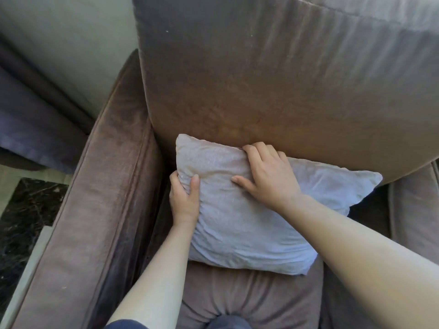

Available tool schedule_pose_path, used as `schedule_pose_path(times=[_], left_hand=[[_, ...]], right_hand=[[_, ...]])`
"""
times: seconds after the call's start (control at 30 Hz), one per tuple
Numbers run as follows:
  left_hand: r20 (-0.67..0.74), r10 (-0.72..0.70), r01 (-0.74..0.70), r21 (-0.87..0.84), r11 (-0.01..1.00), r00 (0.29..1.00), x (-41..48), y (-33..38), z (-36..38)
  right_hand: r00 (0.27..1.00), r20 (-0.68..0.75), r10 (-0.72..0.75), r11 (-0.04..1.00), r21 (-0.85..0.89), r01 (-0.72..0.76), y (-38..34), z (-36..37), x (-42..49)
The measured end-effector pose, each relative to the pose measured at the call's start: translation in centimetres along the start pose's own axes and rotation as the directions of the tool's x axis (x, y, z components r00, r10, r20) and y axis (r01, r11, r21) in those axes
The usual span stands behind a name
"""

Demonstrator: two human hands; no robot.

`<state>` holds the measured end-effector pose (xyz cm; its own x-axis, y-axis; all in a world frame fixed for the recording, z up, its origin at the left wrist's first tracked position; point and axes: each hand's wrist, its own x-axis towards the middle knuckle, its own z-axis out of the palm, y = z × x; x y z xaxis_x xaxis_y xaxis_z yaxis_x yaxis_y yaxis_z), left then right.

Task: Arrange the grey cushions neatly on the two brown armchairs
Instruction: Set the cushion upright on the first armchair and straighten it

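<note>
A grey cushion (249, 224) leans against the backrest (273, 79) of a brown armchair, resting on its seat (249, 298). My left hand (184, 198) grips the cushion's left edge, thumb on the front face and fingers behind it. My right hand (266, 176) holds the cushion's top edge, fingers curled over between cushion and backrest, thumb pressed on the front. The cushion sits slightly tilted, its right corner (373, 176) poking out toward the right armrest.
The armchair's left armrest (95, 210) runs along the left. Its right armrest (415, 210) is partly seen. Dark curtain fabric (31, 129) and a pale wall (71, 43) stand behind on the left. Dark marble floor (26, 214) shows below them.
</note>
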<state>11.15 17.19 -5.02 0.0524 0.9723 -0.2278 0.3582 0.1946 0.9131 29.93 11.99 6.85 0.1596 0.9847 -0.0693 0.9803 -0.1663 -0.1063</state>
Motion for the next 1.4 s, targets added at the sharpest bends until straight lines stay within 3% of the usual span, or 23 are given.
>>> schedule_pose_path(times=[0.2,0.33,0.4,0.47,0.6,0.67,0.73,0.83,0.9,0.97,1.07,1.13,1.23,1.4], left_hand=[[-0.043,0.105,-0.103,0.025,0.994,0.994,-0.5,2.2,-1.2],[-0.127,0.365,-0.343,0.163,0.925,0.922,-1.9,6.8,-0.6],[0.003,0.553,-0.538,0.236,0.809,0.833,-3.0,9.4,1.1],[0.251,0.604,-0.649,0.181,0.739,0.757,-4.3,11.8,3.6],[0.686,0.557,-0.817,0.093,0.570,0.467,-6.3,15.3,9.4],[0.796,0.493,-0.873,0.088,0.480,0.351,-6.8,16.6,12.2],[0.855,0.432,-0.897,0.080,0.435,0.286,-7.3,17.6,15.0],[0.900,0.339,-0.915,0.134,0.381,0.273,-8.3,18.1,18.9],[0.902,0.314,-0.945,0.227,0.237,0.295,-9.1,17.8,21.0],[0.869,0.365,-0.942,0.305,0.140,0.336,-9.7,17.3,22.4],[0.812,0.452,-0.924,0.370,0.090,0.370,-10.1,16.7,23.3],[0.799,0.479,-0.926,0.368,0.088,0.363,-10.1,16.3,23.4],[0.790,0.501,-0.935,0.305,0.181,0.354,-9.9,16.0,23.1],[0.792,0.530,-0.953,0.247,0.176,0.303,-9.2,16.9,23.0]], right_hand=[[0.999,-0.017,0.036,0.998,0.056,-0.035,1.0,-0.3,-2.1],[0.994,-0.049,0.102,0.993,0.066,-0.099,3.5,-0.6,-5.9],[0.985,-0.061,0.159,0.985,0.073,-0.155,4.9,-0.5,-7.9],[0.967,-0.090,0.237,0.967,0.113,-0.226,6.1,0.0,-9.8],[0.877,-0.166,0.450,0.890,0.162,-0.426,8.2,1.5,-13.1],[0.804,-0.184,0.566,0.822,0.206,-0.531,9.2,2.5,-14.4],[0.731,-0.174,0.660,0.742,0.304,-0.598,10.2,3.8,-15.6],[0.626,-0.080,0.776,0.566,0.526,-0.634,11.5,6.6,-17.3],[0.566,0.048,0.823,0.357,0.732,-0.580,12.0,8.9,-18.5],[0.534,0.186,0.825,0.147,0.842,-0.519,12.1,11.0,-19.2],[0.487,0.267,0.832,-0.008,0.883,-0.470,11.4,14.7,-20.1],[0.426,0.243,0.872,-0.019,0.884,-0.467,10.8,16.7,-20.2],[0.383,0.209,0.900,-0.006,0.883,-0.469,9.7,19.1,-19.8],[0.308,0.171,0.936,0.036,0.823,-0.567,8.5,21.0,-19.6]])
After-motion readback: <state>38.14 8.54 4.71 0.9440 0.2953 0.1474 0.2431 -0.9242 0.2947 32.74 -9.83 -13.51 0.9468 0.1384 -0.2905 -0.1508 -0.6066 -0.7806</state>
